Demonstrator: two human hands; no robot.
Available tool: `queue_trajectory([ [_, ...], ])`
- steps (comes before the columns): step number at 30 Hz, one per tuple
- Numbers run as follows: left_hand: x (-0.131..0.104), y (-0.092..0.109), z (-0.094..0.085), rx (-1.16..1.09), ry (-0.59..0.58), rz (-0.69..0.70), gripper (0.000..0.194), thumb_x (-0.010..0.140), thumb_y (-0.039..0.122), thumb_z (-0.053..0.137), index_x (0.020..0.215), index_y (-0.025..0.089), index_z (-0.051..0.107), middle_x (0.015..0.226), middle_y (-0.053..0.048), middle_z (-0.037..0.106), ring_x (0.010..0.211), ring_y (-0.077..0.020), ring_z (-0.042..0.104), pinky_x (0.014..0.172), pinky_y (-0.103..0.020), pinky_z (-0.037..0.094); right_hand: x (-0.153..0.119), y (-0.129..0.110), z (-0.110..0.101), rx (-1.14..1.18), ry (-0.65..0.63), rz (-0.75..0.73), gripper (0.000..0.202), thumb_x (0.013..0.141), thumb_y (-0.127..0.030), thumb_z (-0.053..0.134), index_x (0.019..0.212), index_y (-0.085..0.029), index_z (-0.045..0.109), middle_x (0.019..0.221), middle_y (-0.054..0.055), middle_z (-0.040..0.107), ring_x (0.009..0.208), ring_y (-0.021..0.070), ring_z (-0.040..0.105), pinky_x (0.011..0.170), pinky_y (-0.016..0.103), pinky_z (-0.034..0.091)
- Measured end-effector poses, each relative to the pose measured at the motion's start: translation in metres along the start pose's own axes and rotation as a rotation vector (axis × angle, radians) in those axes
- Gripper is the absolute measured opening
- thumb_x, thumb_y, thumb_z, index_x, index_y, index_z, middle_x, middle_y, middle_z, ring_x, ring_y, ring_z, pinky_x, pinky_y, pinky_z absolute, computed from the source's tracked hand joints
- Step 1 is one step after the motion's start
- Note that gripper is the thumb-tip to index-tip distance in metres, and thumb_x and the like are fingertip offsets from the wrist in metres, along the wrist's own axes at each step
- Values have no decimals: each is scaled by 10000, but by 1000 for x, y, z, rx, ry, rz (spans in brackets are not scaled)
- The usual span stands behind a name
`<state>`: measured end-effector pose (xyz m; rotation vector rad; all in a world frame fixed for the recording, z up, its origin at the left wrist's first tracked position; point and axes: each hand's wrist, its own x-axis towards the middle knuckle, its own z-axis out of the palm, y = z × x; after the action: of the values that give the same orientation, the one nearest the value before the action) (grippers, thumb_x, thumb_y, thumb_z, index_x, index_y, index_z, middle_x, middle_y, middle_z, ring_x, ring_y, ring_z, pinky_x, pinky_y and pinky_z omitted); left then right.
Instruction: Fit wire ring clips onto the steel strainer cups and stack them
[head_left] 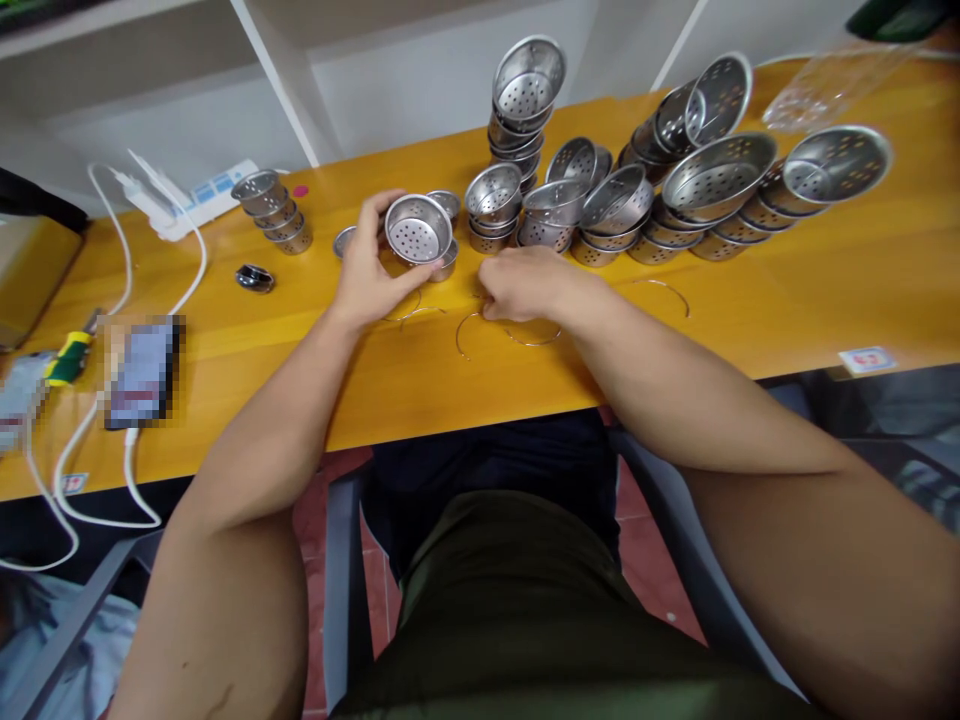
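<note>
My left hand (371,262) is closed round a small perforated metal cup (418,230), whose open top faces the camera. To its right my right hand (517,283) rests low over the table with its fingers curled together; whatever they pinch, if anything, is too small to make out. Thin curved wires (534,342) lie on the wood just below the right hand, and others (420,312) lie under the left hand. Smaller metal cups (447,262) stand partly hidden behind the held cup. Stacked perforated cups (493,195) stand just beyond my right hand.
More stacks of perforated cups (720,175) line the back right of the wooden table (450,390). At the left are a small cup stack (274,208), a black object (254,278), a power strip (214,198), a phone (144,372), white cables and a green-yellow tool (70,357).
</note>
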<state>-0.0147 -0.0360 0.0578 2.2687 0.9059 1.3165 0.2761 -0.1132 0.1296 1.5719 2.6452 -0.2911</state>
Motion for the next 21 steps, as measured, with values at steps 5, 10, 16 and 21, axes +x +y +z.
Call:
queue_trajectory([
  [5,0,-4,-4,40,30,48,1201,854,1089,1019,1716,382,572,1735,-159,744,1656,-485,731,1463,-765,570,-2,8,-16,55,-1,-30,109,1091,-218,796,1100,-193,901,1100,150,937,1039,364,892,933,473,702],
  [10,2,-5,-9,142,12,29,1100,858,1035,1079,1573,365,581,1611,-92,731,1518,-393,713,1379,-753,558,-6,29,-22,832,147,-178,415,934,-331,910,1331,-246,821,949,31,845,766,273,801,757,445,696],
  [16,-2,4,4,-8,-75,-23,1138,841,1096,1017,1605,351,623,1586,-140,819,1552,-494,800,1374,-767,644,7,17,-4,909,474,-141,549,1135,-789,835,1261,-257,877,1047,120,903,788,273,819,749,483,709],
  [21,-7,14,15,-34,-109,-27,1111,846,1056,1051,1607,336,681,1570,-144,822,1581,-525,803,1406,-784,636,10,-3,-1,637,497,-13,629,1214,-868,735,1377,-290,921,1312,142,933,1240,418,885,1098,580,785],
])
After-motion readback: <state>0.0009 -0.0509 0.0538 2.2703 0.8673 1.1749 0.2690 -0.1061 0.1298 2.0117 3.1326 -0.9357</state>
